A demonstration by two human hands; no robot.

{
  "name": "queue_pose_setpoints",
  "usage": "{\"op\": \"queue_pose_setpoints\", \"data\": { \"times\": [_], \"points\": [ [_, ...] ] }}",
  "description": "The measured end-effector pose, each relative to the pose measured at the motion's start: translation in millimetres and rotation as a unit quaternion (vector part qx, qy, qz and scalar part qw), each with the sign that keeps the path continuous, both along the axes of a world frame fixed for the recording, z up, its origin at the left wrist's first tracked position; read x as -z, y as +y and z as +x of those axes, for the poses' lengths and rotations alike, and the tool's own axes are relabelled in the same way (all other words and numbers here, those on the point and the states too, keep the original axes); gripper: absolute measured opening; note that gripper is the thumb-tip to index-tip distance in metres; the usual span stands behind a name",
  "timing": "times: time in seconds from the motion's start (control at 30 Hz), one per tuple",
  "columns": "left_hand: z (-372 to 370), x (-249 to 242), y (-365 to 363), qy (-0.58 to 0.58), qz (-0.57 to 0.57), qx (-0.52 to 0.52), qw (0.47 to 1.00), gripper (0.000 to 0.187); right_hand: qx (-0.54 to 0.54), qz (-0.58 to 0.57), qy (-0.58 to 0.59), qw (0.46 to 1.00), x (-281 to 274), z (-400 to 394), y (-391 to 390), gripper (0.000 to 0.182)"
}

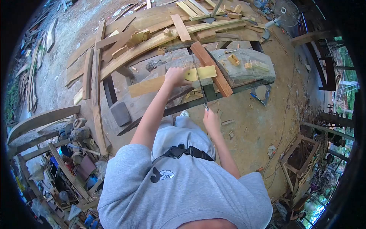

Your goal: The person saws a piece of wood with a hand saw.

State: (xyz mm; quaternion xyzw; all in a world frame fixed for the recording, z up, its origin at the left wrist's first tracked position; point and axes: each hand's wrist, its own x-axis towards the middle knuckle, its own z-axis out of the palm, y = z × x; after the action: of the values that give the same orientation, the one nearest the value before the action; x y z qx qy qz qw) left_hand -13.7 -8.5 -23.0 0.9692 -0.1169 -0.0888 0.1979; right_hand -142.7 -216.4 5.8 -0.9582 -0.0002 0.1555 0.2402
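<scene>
My left hand (176, 77) is closed on a pale yellow wooden board (206, 72), pressing it down on the workbench. The board's right end lies across a reddish-brown wooden beam (222, 83), and its left part extends past my wrist. My right hand (212, 120) is wrapped around the near end of a saw (201, 84), hiding its handle. Seen nearly edge-on, the saw's long thin blade crosses the board between my left hand and the beam; its teeth cannot be made out.
On the workbench (244, 78) are a small wooden hand plane (233, 59) and a pale wood block (259, 65). Planks and offcuts (152, 42) are piled behind it. A fan (286, 13) stands at the back right. Cluttered shelving (70, 171) is at left, a wooden frame (300, 156) at right.
</scene>
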Motion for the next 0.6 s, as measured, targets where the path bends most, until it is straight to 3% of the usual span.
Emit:
{"op": "queue_pose_setpoints", "data": {
  "times": [0.2, 0.43, 0.53, 0.6],
  "points": [
    [4, -1, 0, -0.001, 0.004, 0.006, 1.000, 0.056, 0.011, 0.050, -0.045, 0.998, 27, 57, 28, 0.026],
    [3, -2, -1, 0.006, 0.004, -0.012, 1.000, 0.054, 0.026, 0.071, -0.046, 0.996, 16, -6, -6, 0.025],
    [5, 7, 0, -0.002, -0.012, -0.004, 1.000, 0.053, 0.027, 0.020, 0.003, 0.999, 11, -10, -9, 0.026],
    [3, 12, 2, -0.002, -0.013, 0.002, 1.000, 0.056, 0.037, 0.098, -0.032, 0.994, 15, 17, 7, 0.026]
  ]
}}
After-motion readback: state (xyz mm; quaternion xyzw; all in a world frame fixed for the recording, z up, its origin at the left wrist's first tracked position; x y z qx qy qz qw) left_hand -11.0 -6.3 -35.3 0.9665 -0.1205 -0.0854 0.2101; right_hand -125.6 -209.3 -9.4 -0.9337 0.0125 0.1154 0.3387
